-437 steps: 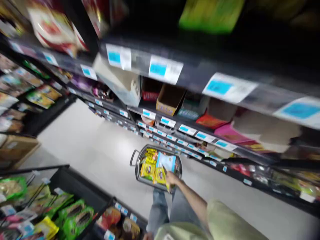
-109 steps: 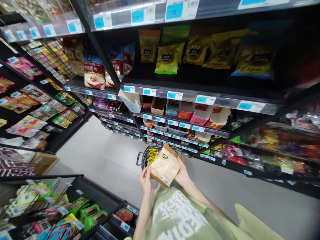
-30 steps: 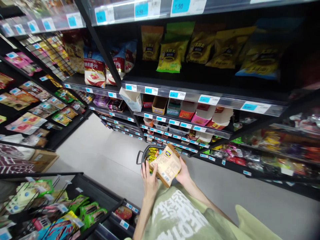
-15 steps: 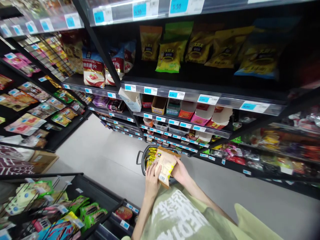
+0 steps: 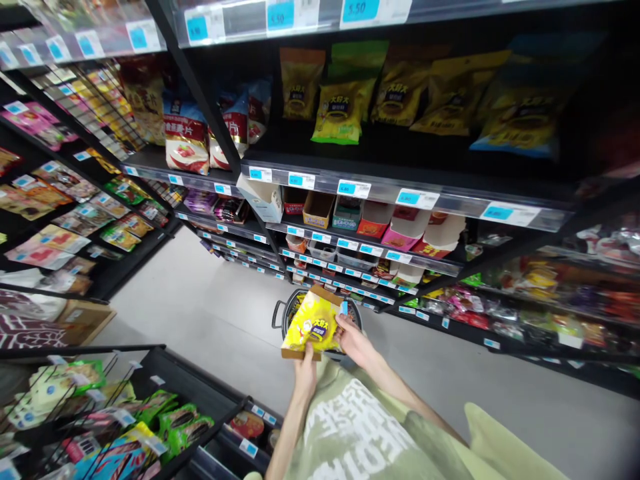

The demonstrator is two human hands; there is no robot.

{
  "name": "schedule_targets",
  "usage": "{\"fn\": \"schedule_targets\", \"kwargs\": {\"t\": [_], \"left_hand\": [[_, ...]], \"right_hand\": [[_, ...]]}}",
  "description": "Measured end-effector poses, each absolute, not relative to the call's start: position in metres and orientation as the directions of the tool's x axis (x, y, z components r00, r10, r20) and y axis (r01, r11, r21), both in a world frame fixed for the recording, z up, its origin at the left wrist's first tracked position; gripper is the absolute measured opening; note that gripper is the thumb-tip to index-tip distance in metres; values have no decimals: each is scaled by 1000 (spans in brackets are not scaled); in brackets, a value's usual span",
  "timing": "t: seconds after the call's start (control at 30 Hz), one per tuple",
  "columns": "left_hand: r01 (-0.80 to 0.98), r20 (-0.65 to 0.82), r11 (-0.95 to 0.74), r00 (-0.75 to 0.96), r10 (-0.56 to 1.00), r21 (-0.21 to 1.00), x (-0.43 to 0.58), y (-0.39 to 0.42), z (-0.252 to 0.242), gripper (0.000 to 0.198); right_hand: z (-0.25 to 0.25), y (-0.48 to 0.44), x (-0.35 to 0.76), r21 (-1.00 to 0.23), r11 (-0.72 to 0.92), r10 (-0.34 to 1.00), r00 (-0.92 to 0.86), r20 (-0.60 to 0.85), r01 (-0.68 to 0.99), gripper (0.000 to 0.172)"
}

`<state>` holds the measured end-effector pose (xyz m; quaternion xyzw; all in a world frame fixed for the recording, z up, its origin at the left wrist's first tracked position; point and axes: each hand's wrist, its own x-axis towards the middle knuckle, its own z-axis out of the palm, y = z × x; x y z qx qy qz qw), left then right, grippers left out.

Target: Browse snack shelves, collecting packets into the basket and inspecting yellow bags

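Observation:
Both hands hold a yellow snack bag [image 5: 315,323] with brown ends, its printed front facing up. My left hand [image 5: 306,368] grips the near edge, thumb on top and fingers hidden beneath. At the right side of the bag, my right hand [image 5: 353,341] pinches its edge. Under the bag sits a dark shopping basket [image 5: 279,316], mostly covered, with its handle sticking out on the left. What lies inside it is largely hidden.
Ahead, a tall black shelf [image 5: 400,173] carries similar snack bags [image 5: 339,110], with small open boxes [image 5: 317,210] lower down. A low display rack [image 5: 165,373] stands at the left front. Grey floor [image 5: 200,300] runs between them.
The snack bag has been turned over, from its pale back to its bright yellow front. My left hand has shifted from lying across the bag to holding its near edge.

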<state>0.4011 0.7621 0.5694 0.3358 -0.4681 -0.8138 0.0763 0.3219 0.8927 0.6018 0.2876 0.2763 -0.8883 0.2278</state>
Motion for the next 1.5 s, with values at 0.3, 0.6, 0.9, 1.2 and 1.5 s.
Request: {"fn": "schedule_targets", "kwargs": {"t": [0.3, 0.6, 0.9, 1.2, 1.5], "left_hand": [[-468, -622, -619, -782, -42, 631, 403, 743, 581, 78], [-209, -557, -694, -765, -322, 688, 393, 764, 581, 78], [-209, -491, -543, -748, -447, 813, 390, 732, 592, 51], [-204, -586, -647, -671, -454, 735, 396, 754, 580, 57], [-214, -560, -624, -706, -433, 751, 401, 752, 572, 53]], "right_hand": [[610, 895, 326, -282, -759, -369, -744, -557, 588, 43], [609, 896, 322, -259, -784, -320, -725, -610, 564, 42], [615, 893, 324, -248, -776, -305, -689, -658, 581, 38], [598, 898, 329, -235, -769, -305, -664, -683, 595, 39], [606, 898, 330, -241, -758, -271, -629, -729, 606, 37]]}}
